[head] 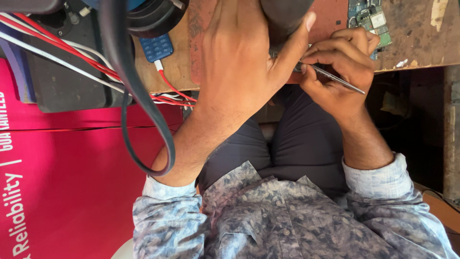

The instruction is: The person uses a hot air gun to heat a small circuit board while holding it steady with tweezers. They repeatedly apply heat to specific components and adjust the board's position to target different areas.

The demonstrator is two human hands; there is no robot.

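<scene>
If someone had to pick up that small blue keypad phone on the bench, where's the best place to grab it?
Grip the blue keypad phone across its two long edges, coming from above. It lies flat, keys up. Its upper end is hidden under the round black object, and a red cable plugs into the near end, so the middle is freest.

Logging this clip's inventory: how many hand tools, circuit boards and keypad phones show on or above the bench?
Metal tweezers, in the right hand: 1
Dark handheld tool, in the left hand: 1
Green circuit board: 1
Blue keypad phone: 1
Total: 4
</scene>
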